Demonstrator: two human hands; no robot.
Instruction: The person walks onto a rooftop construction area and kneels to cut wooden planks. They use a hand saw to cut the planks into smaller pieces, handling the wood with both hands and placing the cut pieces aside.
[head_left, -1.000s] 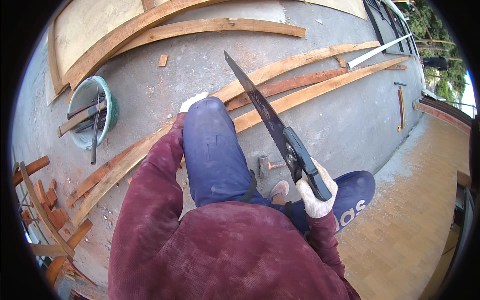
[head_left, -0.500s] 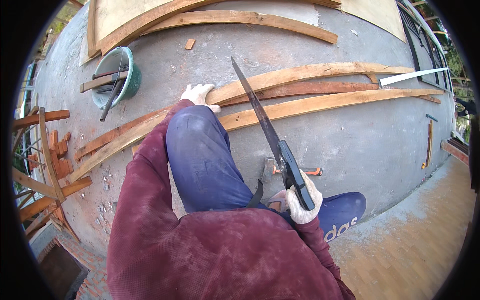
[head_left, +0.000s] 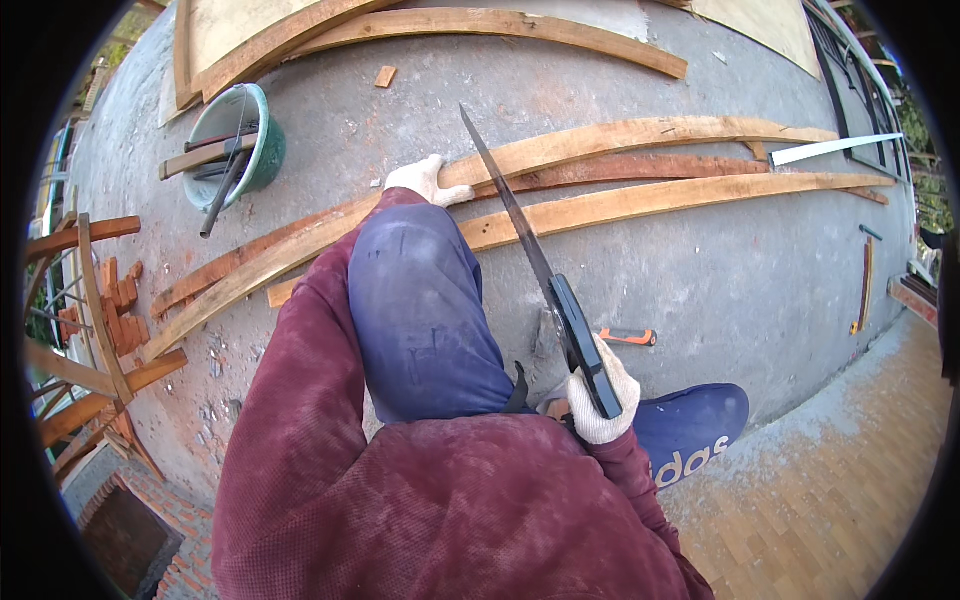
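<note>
My right hand, in a white knit glove, is closed round the black handle of a handsaw. Its long dark blade points up and away, passing in the picture across the wooden beams. My left hand, gloved too, grips the far long wooden beam, thumb on top and fingers at its far edge. A reddish beam lies along it, and a paler beam runs nearer to me. My bent left knee covers part of the wood. Beneath the saw handle lies a hammer with an orange and black grip, its head partly hidden.
A green bucket holding tools stands at the left. Curved-looking planks and a small wood scrap lie farther off. Stacked timber and broken bricks are at the far left. A pale metal strip lies right.
My left hand has slid slightly right along the beam, its fingers now closer together. The saw has shifted a little, and my left knee has moved right.
</note>
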